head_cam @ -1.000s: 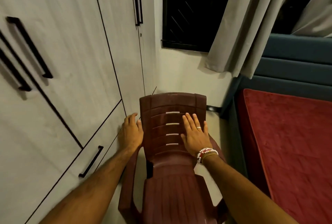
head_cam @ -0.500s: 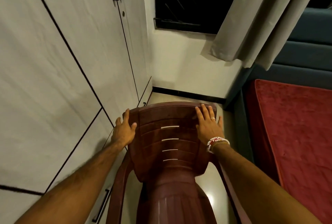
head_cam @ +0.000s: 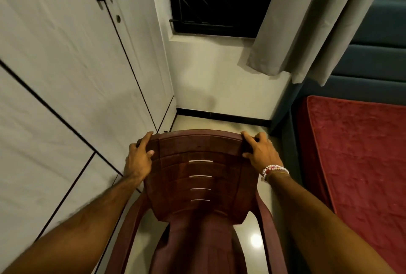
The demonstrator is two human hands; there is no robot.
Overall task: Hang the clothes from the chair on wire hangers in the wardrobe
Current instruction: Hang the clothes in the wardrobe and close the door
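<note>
Grip: left hand (head_cam: 138, 159) and right hand (head_cam: 261, 153) each curl over a top corner of the chair (head_cam: 200, 181) backrest, thumbs on its near face.
Purpose, judged: a hold for steering or steadying the chair.
Clothes: none visible below the grip.
Left of grip: wardrobe (head_cam: 66, 65), doors closed, near the chair.
Right of grip: bed (head_cam: 356, 164) edge, near.
Beyond grip: bare floor (head_cam: 219, 123) up to the wall.

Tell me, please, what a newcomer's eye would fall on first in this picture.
First comes the dark red plastic chair at bottom centre. The left hand and the right hand each hold a top corner of its backrest, and no clothes show on it. Next come the bright red bed cover at the right and the pale, closed wardrobe doors filling the left.
</note>
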